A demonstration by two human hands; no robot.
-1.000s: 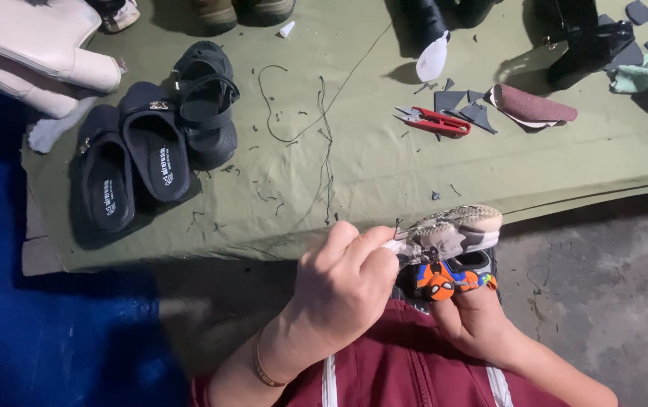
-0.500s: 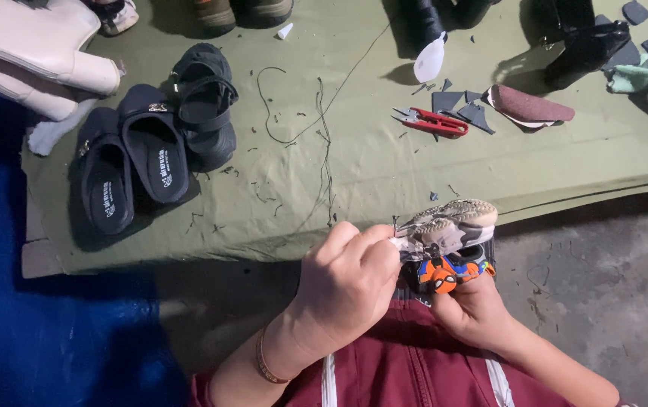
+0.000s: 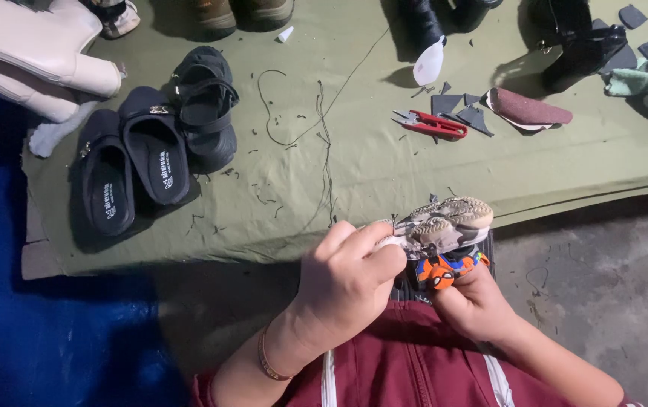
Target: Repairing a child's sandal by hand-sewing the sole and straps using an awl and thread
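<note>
Your right grip (image 3: 478, 301) clasps the small beige-soled child's shoe with orange upper (image 3: 444, 234) from below, near the olive cloth's (image 3: 384, 173) edge, while your left grip (image 3: 346, 283) pinches its toe end shut, seemingly mid-repair.

Grey-soled, seemingly orange-and-blue shoe (image 3: 444, 230)

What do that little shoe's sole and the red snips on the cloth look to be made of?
The small shoe's sole looks like moulded rubber or foam, matte beige-grey with lugged tread; which of the two is unclear. The red snips seem to have glossy red plastic or painted handles and dark metal blade tips. The green cloth looks like woven canvas, creased and dull.
</note>
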